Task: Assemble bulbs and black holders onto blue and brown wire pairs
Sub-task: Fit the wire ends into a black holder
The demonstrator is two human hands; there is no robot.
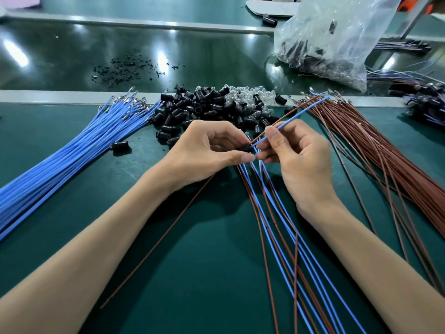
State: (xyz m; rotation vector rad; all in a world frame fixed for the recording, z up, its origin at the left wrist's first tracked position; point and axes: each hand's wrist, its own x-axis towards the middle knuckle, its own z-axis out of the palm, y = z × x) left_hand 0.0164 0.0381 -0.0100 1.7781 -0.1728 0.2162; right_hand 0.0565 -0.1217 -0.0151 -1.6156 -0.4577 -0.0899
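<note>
My left hand (209, 150) pinches a small black holder (244, 148) between thumb and fingers, along with several blue and brown wires (277, 225) that trail toward me. My right hand (296, 155) pinches a blue wire (296, 115) and a brown wire (286, 115) that run up and to the right; their near ends meet the holder. A heap of black holders (192, 109) lies just beyond my hands, with clear glass bulbs (243, 95) behind it. Loose blue wires (72, 150) fan out on the left, loose brown wires (375, 150) on the right.
A clear plastic bag (337, 39) of parts stands at the back right. Black scraps (125, 68) are scattered on the dark conveyor belt behind. Finished wire sets (423, 102) pile at the far right. One stray brown wire (156, 242) crosses the green mat under my left forearm.
</note>
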